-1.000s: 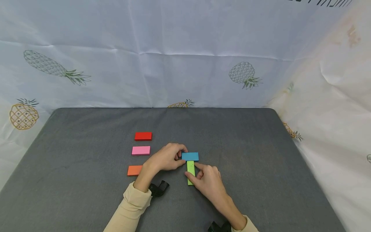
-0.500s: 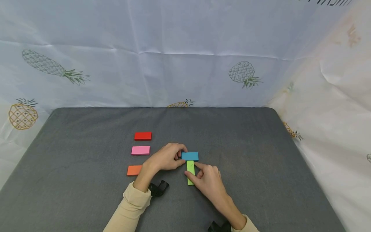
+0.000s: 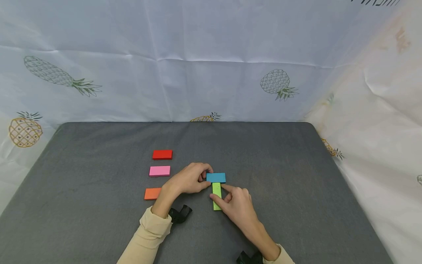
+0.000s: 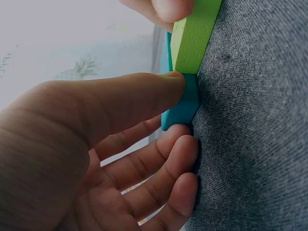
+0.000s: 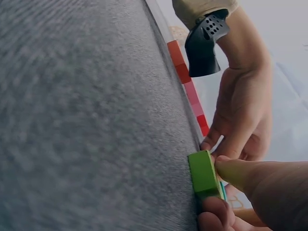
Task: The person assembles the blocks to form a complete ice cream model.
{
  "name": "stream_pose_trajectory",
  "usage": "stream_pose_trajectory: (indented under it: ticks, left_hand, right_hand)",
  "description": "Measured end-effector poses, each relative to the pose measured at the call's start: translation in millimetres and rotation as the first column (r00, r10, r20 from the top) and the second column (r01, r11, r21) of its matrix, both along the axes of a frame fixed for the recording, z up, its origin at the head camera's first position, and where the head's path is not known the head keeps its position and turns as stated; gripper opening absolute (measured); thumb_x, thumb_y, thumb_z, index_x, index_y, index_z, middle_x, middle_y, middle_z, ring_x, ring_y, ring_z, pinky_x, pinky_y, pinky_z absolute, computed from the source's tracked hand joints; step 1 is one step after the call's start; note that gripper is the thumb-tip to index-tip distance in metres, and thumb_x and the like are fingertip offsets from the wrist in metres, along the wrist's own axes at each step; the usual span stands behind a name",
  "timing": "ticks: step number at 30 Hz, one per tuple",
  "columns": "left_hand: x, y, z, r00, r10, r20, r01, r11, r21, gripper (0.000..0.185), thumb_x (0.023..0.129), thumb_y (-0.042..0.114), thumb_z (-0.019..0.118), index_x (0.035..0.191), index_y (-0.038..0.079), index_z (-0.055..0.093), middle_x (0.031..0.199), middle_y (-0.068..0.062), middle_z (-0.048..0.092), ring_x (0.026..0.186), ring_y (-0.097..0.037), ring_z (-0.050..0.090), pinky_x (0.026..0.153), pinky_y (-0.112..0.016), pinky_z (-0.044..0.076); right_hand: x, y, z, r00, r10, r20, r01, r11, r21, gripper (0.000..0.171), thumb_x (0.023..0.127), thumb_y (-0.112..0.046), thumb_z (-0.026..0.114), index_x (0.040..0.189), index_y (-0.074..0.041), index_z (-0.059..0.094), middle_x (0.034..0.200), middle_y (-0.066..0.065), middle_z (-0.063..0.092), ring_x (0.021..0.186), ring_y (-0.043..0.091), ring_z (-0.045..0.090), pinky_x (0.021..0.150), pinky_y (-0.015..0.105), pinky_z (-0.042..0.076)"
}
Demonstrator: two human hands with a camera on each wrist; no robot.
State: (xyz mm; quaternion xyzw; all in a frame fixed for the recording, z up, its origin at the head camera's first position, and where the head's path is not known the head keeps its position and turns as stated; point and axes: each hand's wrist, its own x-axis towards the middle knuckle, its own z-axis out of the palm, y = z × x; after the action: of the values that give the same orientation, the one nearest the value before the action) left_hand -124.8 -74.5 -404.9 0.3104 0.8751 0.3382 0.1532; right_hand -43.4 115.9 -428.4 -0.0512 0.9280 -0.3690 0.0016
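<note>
On the grey cloth a blue block (image 3: 215, 178) lies crosswise, and a green block (image 3: 217, 190) runs from its near side toward the person, so the two form a T. My left hand (image 3: 189, 179) grips the left end of the blue block, thumb on the near side and index finger on the far side. The left wrist view shows its thumb by the spot where the green block (image 4: 195, 41) meets the blue block (image 4: 183, 107). My right hand (image 3: 238, 205) pinches the green block between thumb and index finger. In the right wrist view the green block's end (image 5: 204, 173) shows between those fingers.
Left of the hands lie a red block (image 3: 162, 154), a pink block (image 3: 159, 171) and an orange block (image 3: 152, 193), the last partly hidden by the left wrist. A pineapple-print curtain (image 3: 211, 84) hangs behind the grey table (image 3: 280, 165).
</note>
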Motion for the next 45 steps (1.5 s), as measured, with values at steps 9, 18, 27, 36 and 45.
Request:
stream_pose_trajectory:
  ticks: [9,18,27,36,45]
  left_hand:
    - [0.5,-1.3,-0.2,1.000,-0.004,0.006,0.004,1.000,-0.001,0.021,0.092,0.009,0.073,0.112,0.003,0.068,0.086,-0.006,0.061,0.073,-0.009,0.053,0.069,-0.020,0.045]
    - [-1.3,-1.4,-1.7,1.000,-0.003,0.015,0.003,1.000,0.002,0.020,0.093,0.009,0.072,0.112,0.003,0.068,0.085,-0.006,0.061,0.073,-0.009,0.052,0.069,-0.020,0.045]
    - [-0.8,-1.9,-1.9,1.000,-0.011,0.013,0.011,1.000,-0.007,0.022,0.094,0.011,0.072,0.114,0.003,0.068,0.087,-0.006,0.061,0.075,-0.009,0.053,0.069,-0.018,0.045]
    - [-0.1,-1.7,-1.0,1.000,-0.015,0.010,0.015,1.000,0.003,0.021,0.095,0.010,0.071,0.114,0.003,0.068,0.087,-0.007,0.061,0.074,-0.009,0.052,0.069,-0.019,0.045]
    - [1.5,-1.4,-0.5,1.000,-0.015,0.010,0.015,1.000,0.006,0.020,0.095,0.010,0.070,0.114,0.003,0.068,0.087,-0.007,0.061,0.073,-0.006,0.050,0.069,-0.018,0.045]
  right_hand:
    - [-2.8,8.6,3.6,0.999,-0.027,-0.038,0.026,0.999,-0.020,0.025,0.089,-0.025,0.080,0.104,-0.005,0.077,0.048,-0.008,0.053,0.036,-0.002,0.038,0.039,0.019,0.037]
    - [-24.1,27.6,-3.5,0.985,0.089,-0.145,-0.100,0.992,-0.073,0.030,0.090,-0.016,0.079,0.116,-0.004,0.072,0.072,0.000,0.059,0.055,-0.003,0.050,0.052,0.019,0.045]
    - [-57.7,42.2,-6.1,0.918,0.373,-0.138,-0.387,0.917,-0.097,0.036,0.092,-0.015,0.076,0.125,-0.001,0.068,0.093,0.010,0.061,0.065,0.001,0.054,0.063,0.022,0.051]
    - [-63.9,45.3,-13.1,0.904,0.407,-0.131,-0.418,0.906,-0.068,0.032,0.093,-0.019,0.076,0.123,-0.007,0.072,0.093,0.005,0.061,0.062,-0.002,0.046,0.060,0.021,0.046]
    - [-64.4,46.4,-15.3,0.908,0.402,-0.119,-0.411,0.909,-0.063,0.029,0.093,-0.022,0.076,0.120,-0.010,0.074,0.092,0.004,0.062,0.062,-0.002,0.045,0.059,0.021,0.045]
